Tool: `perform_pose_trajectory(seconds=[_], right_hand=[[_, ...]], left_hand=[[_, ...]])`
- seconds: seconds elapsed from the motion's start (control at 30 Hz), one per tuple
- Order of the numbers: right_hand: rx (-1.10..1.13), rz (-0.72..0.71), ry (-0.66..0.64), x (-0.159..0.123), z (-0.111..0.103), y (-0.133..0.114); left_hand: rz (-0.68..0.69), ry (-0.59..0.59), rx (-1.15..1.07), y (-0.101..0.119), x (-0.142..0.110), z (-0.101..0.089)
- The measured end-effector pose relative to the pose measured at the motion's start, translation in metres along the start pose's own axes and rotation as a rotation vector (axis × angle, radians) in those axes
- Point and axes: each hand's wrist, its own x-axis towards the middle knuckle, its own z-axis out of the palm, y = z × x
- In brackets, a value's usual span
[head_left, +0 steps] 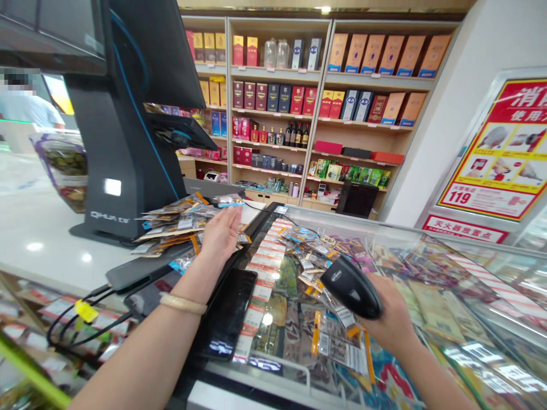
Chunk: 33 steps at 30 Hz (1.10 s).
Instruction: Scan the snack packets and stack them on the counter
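Note:
My left hand [221, 230] reaches over a pile of small flat clear packets [175, 225] with orange edges, at the foot of the checkout terminal. Its fingers are stretched out close together; a packet with a blue strip [229, 200] lies just beyond the fingertips. In my right hand [391, 313] is a black barcode scanner [352, 287], its head pointing left over the glass counter. Below the scanner more small packets [344, 347] lie scattered on the glass [307, 373]. The fingers round the scanner's handle are partly hidden.
A black checkout terminal [123, 125] stands on the white counter [38, 233]. Near my left forearm lie a black phone [228, 313] and a grey device with cables [145, 273]. Shelves of boxed bottles [273, 97] line the back wall. A person [25, 108] is at far left.

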Motion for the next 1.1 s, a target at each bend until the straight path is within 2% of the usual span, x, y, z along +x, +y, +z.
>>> perform_pose_trajectory(seconds=[0.07,0.13,0.2,0.3,0.4,0.5,0.57,0.63,0.67,0.73,0.83,0.9,1.03,1.1], right_hand=[[0.014,0.005,-0.010,-0.001,0.001,0.001],[0.027,0.011,-0.024,-0.002,0.002,0.001],[0.034,0.009,-0.031,-0.003,0.003,0.002],[0.026,0.001,-0.016,-0.003,0.002,0.003],[0.002,0.002,0.019,-0.002,0.001,0.003],[-0.019,0.011,0.044,-0.002,0.000,0.005],[-0.028,0.015,0.056,-0.001,-0.001,0.005],[-0.032,0.025,0.060,0.000,-0.001,0.004],[-0.032,0.030,0.061,0.000,-0.001,0.004],[-0.031,0.033,0.061,0.002,-0.002,0.002],[-0.034,0.027,0.063,0.004,-0.003,0.000],[-0.041,0.042,0.058,0.003,-0.003,0.000],[-0.053,0.041,0.055,0.002,-0.003,0.002],[-0.053,0.026,0.058,0.002,-0.002,0.002]], left_hand=[[0.042,0.067,-0.057,0.003,0.002,0.000],[0.067,0.080,-0.054,0.000,0.000,-0.003],[0.085,0.034,-0.002,-0.007,-0.005,-0.007],[0.121,-0.106,0.192,-0.021,-0.015,-0.014],[0.146,-0.374,0.577,-0.036,-0.029,-0.018],[0.247,-0.784,0.998,-0.050,-0.050,-0.021],[0.337,-1.057,1.186,-0.058,-0.065,-0.024],[0.366,-1.240,1.337,-0.065,-0.077,-0.029],[0.350,-1.286,1.412,-0.068,-0.081,-0.031],[0.294,-1.308,1.524,-0.075,-0.085,-0.036],[0.210,-1.282,1.512,-0.084,-0.083,-0.038],[0.122,-1.223,1.445,-0.087,-0.079,-0.036],[-0.144,-1.044,1.307,-0.087,-0.073,-0.028],[-0.218,-0.999,1.232,-0.084,-0.072,-0.026]])
